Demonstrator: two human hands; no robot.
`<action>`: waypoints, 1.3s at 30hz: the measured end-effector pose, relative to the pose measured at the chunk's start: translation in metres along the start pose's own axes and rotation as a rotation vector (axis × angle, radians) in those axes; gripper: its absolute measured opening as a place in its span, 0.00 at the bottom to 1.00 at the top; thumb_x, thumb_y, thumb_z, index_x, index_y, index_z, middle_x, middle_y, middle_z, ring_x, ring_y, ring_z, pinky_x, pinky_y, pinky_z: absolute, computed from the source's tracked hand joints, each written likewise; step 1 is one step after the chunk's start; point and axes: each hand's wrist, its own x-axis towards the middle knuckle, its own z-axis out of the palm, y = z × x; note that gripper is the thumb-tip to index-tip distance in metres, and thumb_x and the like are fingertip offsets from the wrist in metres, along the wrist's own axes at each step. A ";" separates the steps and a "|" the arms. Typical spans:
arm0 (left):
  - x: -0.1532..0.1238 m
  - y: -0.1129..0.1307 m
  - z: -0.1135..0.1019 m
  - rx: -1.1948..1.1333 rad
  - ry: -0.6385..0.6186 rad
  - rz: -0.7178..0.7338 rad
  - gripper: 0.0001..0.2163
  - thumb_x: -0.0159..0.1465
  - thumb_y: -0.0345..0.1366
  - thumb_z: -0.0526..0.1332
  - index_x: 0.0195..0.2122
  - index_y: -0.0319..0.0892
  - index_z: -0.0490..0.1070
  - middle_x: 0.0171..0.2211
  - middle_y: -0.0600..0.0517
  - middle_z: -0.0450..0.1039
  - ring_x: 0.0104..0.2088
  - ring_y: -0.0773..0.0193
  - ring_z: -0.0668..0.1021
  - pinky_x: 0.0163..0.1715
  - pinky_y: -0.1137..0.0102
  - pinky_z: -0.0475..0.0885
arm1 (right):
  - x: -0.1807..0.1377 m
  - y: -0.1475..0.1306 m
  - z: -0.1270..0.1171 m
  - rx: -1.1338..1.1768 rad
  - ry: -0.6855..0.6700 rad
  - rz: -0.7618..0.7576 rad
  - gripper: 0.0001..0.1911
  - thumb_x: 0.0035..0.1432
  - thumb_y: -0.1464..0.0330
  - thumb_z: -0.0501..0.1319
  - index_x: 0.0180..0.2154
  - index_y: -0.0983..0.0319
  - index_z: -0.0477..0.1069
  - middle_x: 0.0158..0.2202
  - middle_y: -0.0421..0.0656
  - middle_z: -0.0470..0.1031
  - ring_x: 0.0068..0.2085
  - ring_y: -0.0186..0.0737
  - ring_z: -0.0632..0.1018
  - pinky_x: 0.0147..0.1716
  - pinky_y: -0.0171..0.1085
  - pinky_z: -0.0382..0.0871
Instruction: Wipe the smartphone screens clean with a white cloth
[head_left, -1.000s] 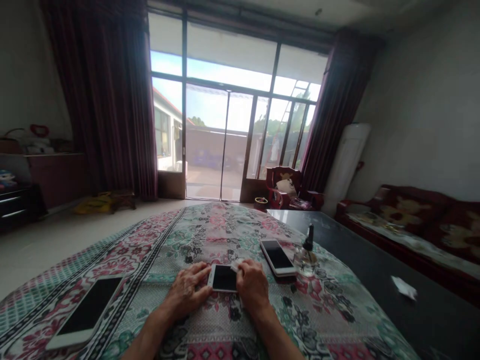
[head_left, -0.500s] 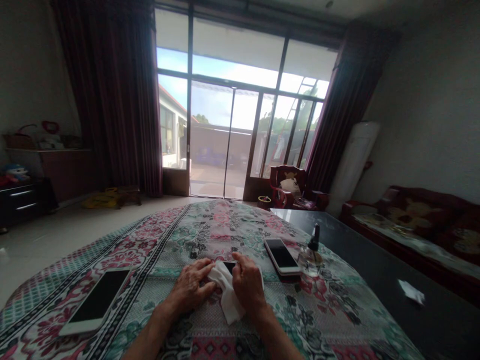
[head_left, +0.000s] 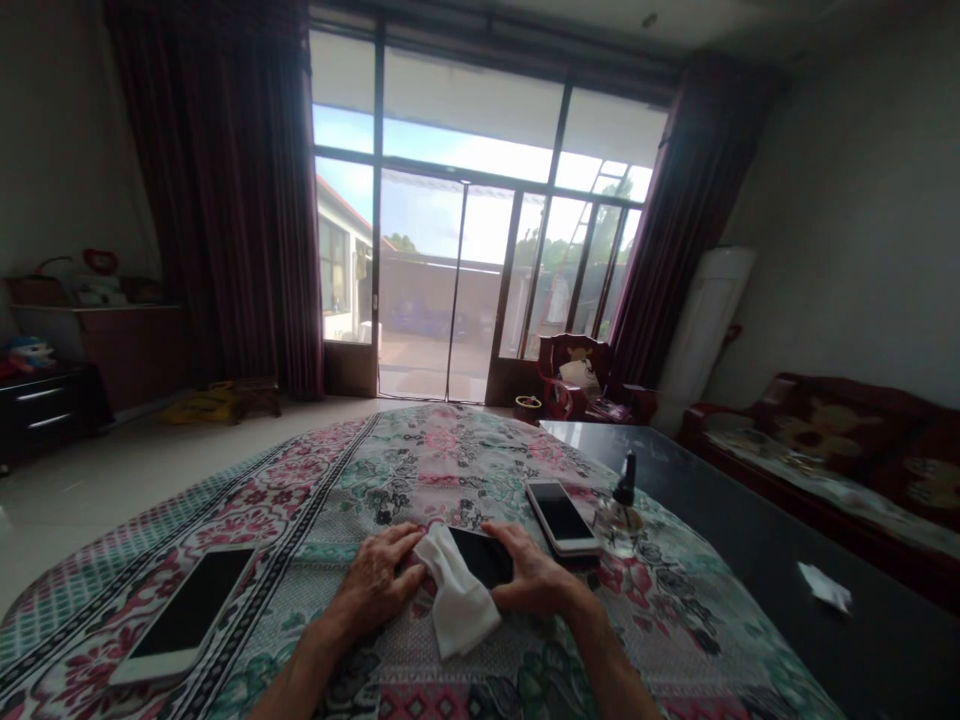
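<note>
A phone with a dark screen (head_left: pixel 481 556) lies on the flowered cloth (head_left: pixel 450 470) between my two hands. A white cloth (head_left: pixel 455 595) lies over the phone's left part and hangs toward me. My left hand (head_left: pixel 379 583) rests on the table at the phone's left edge, fingers curled and touching the white cloth. My right hand (head_left: pixel 534 578) lies over the phone's right side, fingers bent around its edge.
A second white phone (head_left: pixel 560 515) lies right of my hands, beside a small glass bottle with a dark top (head_left: pixel 619 510). A third phone (head_left: pixel 184 614) lies at the near left. Crumpled white paper (head_left: pixel 823 586) sits on the dark table (head_left: pixel 787 580). A sofa stands at right.
The white cloth has been spread over the phone's left part. My right hand shifted to the phone's right side, uncovering part of its dark screen. The left hand stayed put.
</note>
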 end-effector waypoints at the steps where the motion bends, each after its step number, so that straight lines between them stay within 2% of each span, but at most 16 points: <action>1: 0.000 -0.001 0.001 -0.006 0.018 -0.010 0.19 0.59 0.40 0.58 0.52 0.46 0.72 0.56 0.48 0.70 0.55 0.53 0.71 0.55 0.59 0.64 | 0.000 0.000 0.000 -0.005 0.000 -0.009 0.42 0.37 0.69 0.65 0.59 0.63 0.61 0.58 0.51 0.63 0.60 0.50 0.62 0.60 0.44 0.52; 6: 0.003 -0.002 -0.003 -0.044 0.147 -0.083 0.18 0.55 0.34 0.58 0.47 0.44 0.75 0.50 0.49 0.75 0.53 0.56 0.73 0.54 0.65 0.66 | 0.002 0.001 0.005 -0.052 0.029 -0.056 0.40 0.38 0.70 0.65 0.58 0.64 0.62 0.55 0.50 0.66 0.57 0.48 0.65 0.58 0.42 0.56; 9: 0.006 0.004 -0.012 -0.035 0.259 -0.177 0.16 0.56 0.33 0.55 0.43 0.43 0.75 0.43 0.51 0.77 0.41 0.61 0.78 0.44 0.70 0.71 | 0.003 0.000 0.014 -0.043 0.069 -0.084 0.39 0.40 0.72 0.63 0.58 0.63 0.61 0.55 0.49 0.66 0.57 0.47 0.66 0.57 0.42 0.57; 11: 0.007 0.012 -0.014 -0.008 0.284 -0.216 0.14 0.59 0.37 0.54 0.42 0.42 0.75 0.38 0.51 0.77 0.33 0.63 0.78 0.39 0.71 0.72 | 0.005 -0.002 0.021 -0.024 0.093 -0.113 0.38 0.41 0.73 0.62 0.58 0.64 0.61 0.55 0.50 0.66 0.57 0.47 0.66 0.57 0.42 0.57; 12: 0.007 0.017 -0.014 0.009 0.276 -0.230 0.14 0.61 0.41 0.54 0.41 0.42 0.75 0.36 0.50 0.76 0.32 0.62 0.78 0.38 0.70 0.71 | 0.006 -0.003 0.024 -0.013 0.103 -0.132 0.39 0.41 0.73 0.62 0.58 0.65 0.61 0.55 0.51 0.66 0.57 0.47 0.65 0.58 0.42 0.57; 14: 0.006 0.029 -0.009 0.049 0.236 -0.244 0.16 0.61 0.46 0.55 0.42 0.41 0.74 0.35 0.49 0.75 0.36 0.60 0.77 0.40 0.70 0.70 | 0.008 -0.003 0.029 0.014 0.112 -0.169 0.39 0.40 0.74 0.62 0.58 0.64 0.60 0.56 0.51 0.66 0.58 0.48 0.65 0.58 0.43 0.56; 16: 0.005 0.039 -0.004 0.096 0.182 -0.236 0.16 0.59 0.46 0.59 0.42 0.40 0.74 0.37 0.48 0.73 0.41 0.59 0.76 0.43 0.69 0.68 | 0.009 -0.003 0.029 0.050 0.113 -0.184 0.40 0.39 0.74 0.62 0.58 0.62 0.60 0.57 0.50 0.64 0.59 0.49 0.64 0.59 0.45 0.55; 18: 0.004 0.044 0.001 0.126 0.136 -0.222 0.13 0.58 0.41 0.60 0.41 0.40 0.74 0.38 0.48 0.72 0.42 0.58 0.74 0.44 0.69 0.67 | 0.008 -0.001 0.025 0.077 0.093 -0.150 0.42 0.38 0.73 0.63 0.59 0.61 0.60 0.59 0.50 0.61 0.60 0.50 0.61 0.60 0.46 0.53; 21: 0.004 0.042 0.003 0.107 0.104 -0.186 0.09 0.58 0.32 0.58 0.38 0.40 0.74 0.37 0.48 0.72 0.41 0.59 0.74 0.44 0.69 0.68 | 0.005 0.002 0.013 0.086 0.031 -0.040 0.47 0.35 0.72 0.66 0.60 0.62 0.58 0.61 0.49 0.58 0.62 0.51 0.59 0.61 0.44 0.51; 24: 0.006 0.031 0.005 0.048 0.138 -0.128 0.14 0.55 0.26 0.55 0.41 0.39 0.73 0.41 0.47 0.72 0.45 0.60 0.74 0.48 0.69 0.68 | 0.002 0.006 0.004 0.089 -0.009 0.010 0.49 0.34 0.73 0.66 0.61 0.63 0.57 0.60 0.50 0.59 0.61 0.50 0.60 0.61 0.42 0.52; 28: 0.009 0.019 0.010 -0.016 0.233 -0.064 0.16 0.55 0.25 0.54 0.44 0.38 0.73 0.46 0.44 0.72 0.48 0.58 0.74 0.52 0.66 0.68 | 0.000 0.010 0.003 0.089 0.011 0.008 0.46 0.35 0.72 0.66 0.60 0.63 0.59 0.58 0.49 0.62 0.60 0.50 0.62 0.60 0.43 0.53; 33: 0.010 0.020 0.013 -0.040 0.160 0.013 0.14 0.59 0.25 0.52 0.38 0.41 0.76 0.43 0.46 0.76 0.44 0.61 0.78 0.49 0.67 0.71 | -0.004 0.013 0.010 0.141 0.061 -0.006 0.45 0.37 0.72 0.66 0.60 0.63 0.59 0.59 0.50 0.61 0.61 0.49 0.61 0.61 0.43 0.51; 39: 0.008 0.022 0.021 0.033 0.168 -0.005 0.12 0.58 0.29 0.58 0.42 0.38 0.76 0.47 0.42 0.75 0.50 0.54 0.75 0.52 0.61 0.68 | -0.010 0.016 0.016 0.140 0.144 -0.061 0.42 0.40 0.72 0.64 0.59 0.65 0.59 0.58 0.51 0.62 0.60 0.49 0.62 0.60 0.44 0.53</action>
